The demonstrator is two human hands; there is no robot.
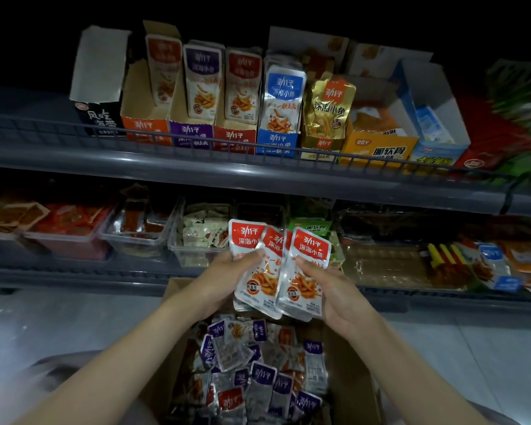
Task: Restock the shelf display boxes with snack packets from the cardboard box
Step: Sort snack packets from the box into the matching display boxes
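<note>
**Red packets gathered above the carton — bundle being squared before shelving**

The grey two-tier metal shelf unit (258, 176) fills the upper view. Along its top tier a row of open-topped card display boxes is ranged behind a thin wire rail (74, 125). Below it, on the floor, the brown cardboard box (350, 378) is shown open, with loose purple- and red-topped foil packets (258, 378) heaped inside.

The red-fronted card display box (235, 139) is seen only partly filled, with a few matching packets standing at its back.

A bundle of red-topped silver foil snack packets (276, 268) is held upright above the cardboard box, in front of the lower tier, and is split into two fans. The left fan is gripped by the left hand (227, 271), its fingers curled round the packets. The right fan is gripped in the same way by the right hand (334, 289).

The step in hand is judged to be sorting and aligning. The next move calls for the two fans to be merged, lifted over the rail and stood print-forward in the red-fronted box — not in a neighbouring one.
</note>
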